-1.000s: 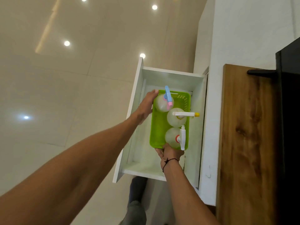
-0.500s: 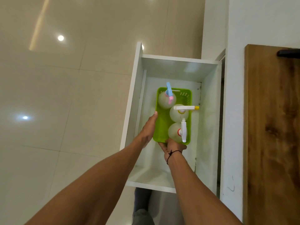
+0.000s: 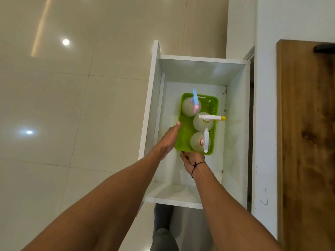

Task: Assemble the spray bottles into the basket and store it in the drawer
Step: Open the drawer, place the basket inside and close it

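Observation:
A green basket (image 3: 184, 136) sits low inside the open white drawer (image 3: 154, 87). It holds three translucent spray bottles: one with a blue and pink head (image 3: 195, 100) at the far end, one with a white and yellow head (image 3: 211, 117) in the middle, one with a white head (image 3: 205, 141) nearest me. My left hand (image 3: 167, 140) lies with straight fingers against the basket's left side. My right hand (image 3: 192, 159) grips the basket's near end, its fingers hidden under the rim.
The drawer's floor shows around the basket, with more room toward me. A white cabinet side (image 3: 264, 124) and a wooden surface (image 3: 306, 142) with a dark handle (image 3: 324, 48) stand to the right. Glossy beige floor tiles (image 3: 72, 105) spread to the left. My leg (image 3: 163, 238) shows below the drawer.
The basket has gone down into the drawer. My left hand slid from the basket's far left corner back along its left side. My right hand stayed on the near end.

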`<state>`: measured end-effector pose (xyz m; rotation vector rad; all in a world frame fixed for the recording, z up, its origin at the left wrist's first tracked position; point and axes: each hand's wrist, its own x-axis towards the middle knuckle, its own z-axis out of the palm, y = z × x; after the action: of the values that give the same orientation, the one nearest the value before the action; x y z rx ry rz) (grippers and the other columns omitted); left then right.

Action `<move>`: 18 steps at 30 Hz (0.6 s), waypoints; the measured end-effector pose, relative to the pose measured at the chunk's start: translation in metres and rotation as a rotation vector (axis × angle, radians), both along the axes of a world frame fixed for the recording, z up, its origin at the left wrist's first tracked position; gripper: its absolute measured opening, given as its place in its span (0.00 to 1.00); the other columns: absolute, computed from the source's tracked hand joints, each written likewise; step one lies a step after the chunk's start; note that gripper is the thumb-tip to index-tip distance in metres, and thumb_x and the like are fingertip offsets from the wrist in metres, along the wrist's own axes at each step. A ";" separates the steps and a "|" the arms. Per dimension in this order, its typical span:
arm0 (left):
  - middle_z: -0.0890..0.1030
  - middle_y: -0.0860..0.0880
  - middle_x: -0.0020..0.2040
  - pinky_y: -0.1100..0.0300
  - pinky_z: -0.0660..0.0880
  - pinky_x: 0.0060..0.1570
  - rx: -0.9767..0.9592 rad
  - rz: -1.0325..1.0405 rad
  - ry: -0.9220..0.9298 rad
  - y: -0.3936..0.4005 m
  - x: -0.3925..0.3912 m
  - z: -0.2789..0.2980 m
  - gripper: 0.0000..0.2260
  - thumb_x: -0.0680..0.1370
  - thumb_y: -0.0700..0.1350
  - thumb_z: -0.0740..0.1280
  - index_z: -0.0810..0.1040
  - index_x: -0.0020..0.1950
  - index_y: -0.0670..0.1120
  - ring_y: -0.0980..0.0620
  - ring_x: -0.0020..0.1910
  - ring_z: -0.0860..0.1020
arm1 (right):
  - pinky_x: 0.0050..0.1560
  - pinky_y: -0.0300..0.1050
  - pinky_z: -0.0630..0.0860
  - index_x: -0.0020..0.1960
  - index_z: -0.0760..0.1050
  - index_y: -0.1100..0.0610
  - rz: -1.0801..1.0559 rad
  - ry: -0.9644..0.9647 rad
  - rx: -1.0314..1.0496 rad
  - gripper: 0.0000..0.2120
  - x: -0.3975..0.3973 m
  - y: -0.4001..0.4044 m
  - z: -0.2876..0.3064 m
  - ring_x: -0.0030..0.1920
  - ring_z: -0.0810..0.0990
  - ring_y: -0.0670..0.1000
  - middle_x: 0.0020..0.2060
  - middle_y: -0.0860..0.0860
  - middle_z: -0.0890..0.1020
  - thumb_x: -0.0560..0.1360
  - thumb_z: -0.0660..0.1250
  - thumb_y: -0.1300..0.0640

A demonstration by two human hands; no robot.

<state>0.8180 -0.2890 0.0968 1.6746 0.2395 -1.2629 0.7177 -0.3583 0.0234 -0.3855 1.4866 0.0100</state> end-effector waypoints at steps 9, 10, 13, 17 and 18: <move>0.85 0.41 0.57 0.47 0.83 0.60 -0.041 -0.037 -0.249 0.052 -0.003 0.048 0.17 0.84 0.57 0.67 0.79 0.68 0.49 0.41 0.56 0.86 | 0.38 0.46 0.70 0.70 0.66 0.61 0.373 0.013 -0.093 0.19 -0.014 0.010 0.047 0.38 0.68 0.55 0.51 0.58 0.71 0.82 0.54 0.75; 0.87 0.42 0.53 0.48 0.85 0.56 -0.046 -0.025 -0.320 0.063 -0.004 0.057 0.16 0.83 0.56 0.68 0.82 0.65 0.48 0.42 0.51 0.87 | 0.39 0.45 0.69 0.67 0.65 0.58 0.401 -0.017 -0.093 0.18 -0.017 0.012 0.055 0.36 0.67 0.53 0.49 0.57 0.70 0.81 0.55 0.74; 0.86 0.46 0.39 0.55 0.86 0.41 0.074 0.101 -0.657 0.095 -0.004 0.076 0.11 0.81 0.53 0.72 0.85 0.51 0.45 0.50 0.35 0.85 | 0.51 0.50 0.79 0.67 0.64 0.56 0.520 -0.027 -0.122 0.18 -0.026 0.014 0.074 0.40 0.73 0.53 0.52 0.58 0.73 0.82 0.63 0.68; 0.85 0.45 0.53 0.50 0.84 0.50 0.184 0.323 -0.558 0.125 -0.010 0.084 0.14 0.85 0.55 0.65 0.81 0.62 0.46 0.46 0.54 0.85 | 0.64 0.57 0.82 0.70 0.68 0.54 0.779 -0.009 -0.220 0.29 -0.032 0.025 0.091 0.58 0.80 0.57 0.65 0.57 0.76 0.76 0.78 0.50; 0.83 0.45 0.62 0.49 0.82 0.56 0.160 0.264 -0.423 0.128 -0.017 0.084 0.18 0.86 0.58 0.61 0.78 0.69 0.49 0.44 0.63 0.82 | 0.64 0.58 0.82 0.68 0.69 0.53 0.835 -0.018 -0.245 0.30 -0.032 0.031 0.096 0.56 0.80 0.56 0.64 0.56 0.77 0.74 0.79 0.46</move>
<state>0.8007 -0.1607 0.1805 1.9306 0.2978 -0.6894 0.6855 -0.3278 0.1193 -1.1778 1.2187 0.4889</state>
